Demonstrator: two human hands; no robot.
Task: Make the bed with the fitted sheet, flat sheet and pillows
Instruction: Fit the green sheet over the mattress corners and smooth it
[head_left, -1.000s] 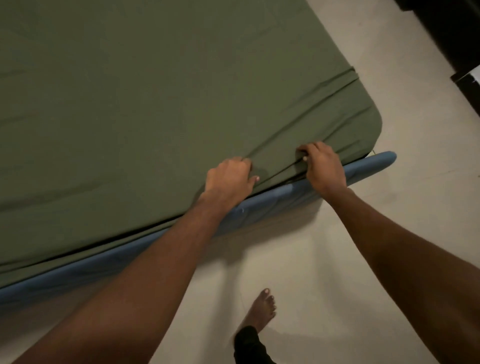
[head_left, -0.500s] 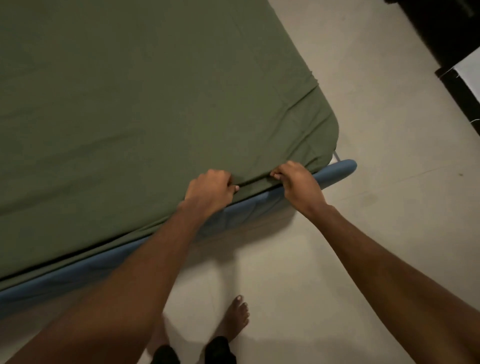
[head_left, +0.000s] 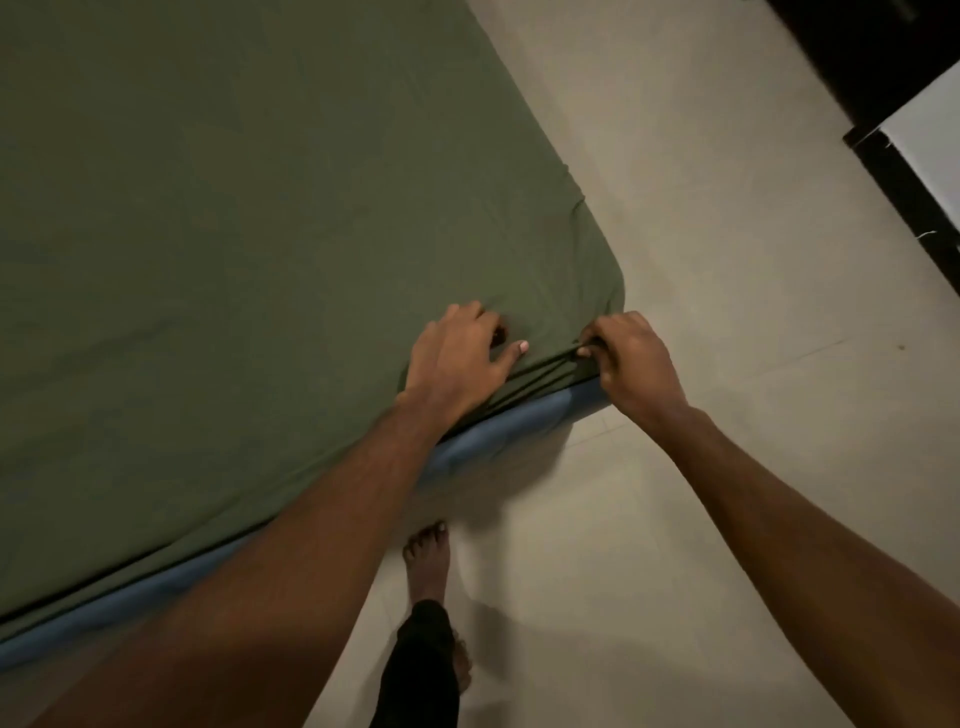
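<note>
A single wide-angle camera worn on the person's head looked steeply down and forward over a corner of the olive-green fabric sheet (head_left: 234, 234), which filled the upper left. It sat close: the left hand (head_left: 457, 358) and right hand (head_left: 631, 358) lay mid-frame, the pale smooth floor (head_left: 727, 260) spread right, and a bare foot (head_left: 427, 558) showed below.

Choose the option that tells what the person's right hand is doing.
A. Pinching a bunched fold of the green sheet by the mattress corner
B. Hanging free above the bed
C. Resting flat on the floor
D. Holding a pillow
A: the right hand has its fingers curled round a gathered fold of the green sheet at the corner of the blue mattress.
</note>
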